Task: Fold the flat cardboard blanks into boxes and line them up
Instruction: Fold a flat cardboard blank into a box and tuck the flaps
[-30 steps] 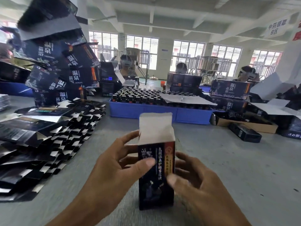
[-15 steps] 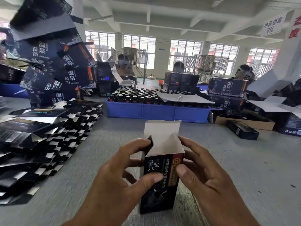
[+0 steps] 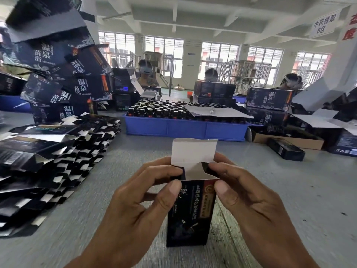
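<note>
A small black printed box stands upright on the grey table right in front of me, its white-lined top lid flap standing up. My left hand pinches the box's top left corner, thumb on the front face and fingers on the left side flap. My right hand pinches the top right corner the same way, fingertips on the small black right flap. A big fanned pile of flat black blanks lies on the table to the left.
A blue crate full of dark bottles sits behind the box. Stacked large black cartons tower at the far left, more cartons and a brown tray at right. Several people work at the far side.
The box has come closer and higher in view. Both hands have climbed from its sides to the top corners, and their fingers now press the side flaps inward.
</note>
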A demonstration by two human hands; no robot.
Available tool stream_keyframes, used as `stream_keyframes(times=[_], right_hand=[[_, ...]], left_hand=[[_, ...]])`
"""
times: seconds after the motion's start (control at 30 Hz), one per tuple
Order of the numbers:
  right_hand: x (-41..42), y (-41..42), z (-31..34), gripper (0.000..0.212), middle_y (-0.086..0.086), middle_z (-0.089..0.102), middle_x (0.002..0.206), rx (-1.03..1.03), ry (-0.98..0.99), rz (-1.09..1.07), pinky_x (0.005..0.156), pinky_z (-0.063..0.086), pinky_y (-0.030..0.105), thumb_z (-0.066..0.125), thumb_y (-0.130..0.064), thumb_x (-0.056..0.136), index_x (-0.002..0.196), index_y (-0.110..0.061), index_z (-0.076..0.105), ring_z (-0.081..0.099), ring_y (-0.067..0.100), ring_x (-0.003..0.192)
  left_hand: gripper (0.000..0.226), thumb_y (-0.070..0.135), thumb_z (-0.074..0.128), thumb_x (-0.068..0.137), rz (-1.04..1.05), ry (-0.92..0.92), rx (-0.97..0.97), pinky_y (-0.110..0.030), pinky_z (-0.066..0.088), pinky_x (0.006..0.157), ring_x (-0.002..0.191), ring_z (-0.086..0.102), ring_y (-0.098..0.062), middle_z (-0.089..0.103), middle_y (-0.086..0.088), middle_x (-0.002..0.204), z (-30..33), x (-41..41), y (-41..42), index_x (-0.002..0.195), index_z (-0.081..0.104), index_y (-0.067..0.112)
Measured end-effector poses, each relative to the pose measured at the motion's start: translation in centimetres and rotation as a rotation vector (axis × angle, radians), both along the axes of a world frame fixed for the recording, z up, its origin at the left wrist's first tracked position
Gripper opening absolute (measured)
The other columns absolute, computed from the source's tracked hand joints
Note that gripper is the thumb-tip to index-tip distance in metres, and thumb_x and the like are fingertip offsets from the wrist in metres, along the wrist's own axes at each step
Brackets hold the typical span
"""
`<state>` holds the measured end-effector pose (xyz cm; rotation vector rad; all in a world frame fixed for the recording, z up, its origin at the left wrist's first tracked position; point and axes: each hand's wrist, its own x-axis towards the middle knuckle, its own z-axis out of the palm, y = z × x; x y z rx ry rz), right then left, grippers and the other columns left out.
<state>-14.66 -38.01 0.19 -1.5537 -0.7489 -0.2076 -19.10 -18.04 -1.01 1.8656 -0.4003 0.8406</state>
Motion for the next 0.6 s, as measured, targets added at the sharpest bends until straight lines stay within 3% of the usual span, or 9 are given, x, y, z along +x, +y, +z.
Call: stream_keyframes(times=[0.13,0.33,0.6], right_hand=[[-0.13,-0.09,0.17,0.027,-0.025,0.067,0.125,0.089,0.043,0.028,0.079,0.050,0.006,0.065,-0.028,0.079,0.097,-0.047,0.069,0.065,-0.001,0.114],[-0.47,-0.21,0.56,0.047,-0.026,0.064,0.127,0.040,-0.005,-0.016,0.081,0.046,0.001,0.064,-0.034,0.081,0.118,-0.062,0.060,0.063,-0.002,0.116],[-0.90,0.01,0.85,0.029,-0.023,0.070,0.117,0.063,0.023,-0.030,0.074,0.048,0.002,0.073,-0.049,0.079,0.107,-0.050,0.067,0.067,-0.001,0.108]], left_hand=[[0.020,0.044,0.057,0.093,0.019,-0.024,0.013,-0.010,0.051,0.080,0.113,0.065,-0.005,0.060,0.020,0.130,0.07,-0.13,-0.05,0.111,0.066,0.045],[0.021,0.045,0.057,0.092,0.016,-0.015,0.004,-0.009,0.050,0.081,0.114,0.064,-0.006,0.058,0.020,0.130,0.06,-0.26,-0.07,0.111,0.065,0.048],[0.024,0.043,0.057,0.092,-0.010,0.006,-0.019,-0.018,0.054,0.086,0.116,0.065,-0.009,0.064,0.014,0.127,0.22,-0.34,-0.30,0.115,0.065,0.043]])
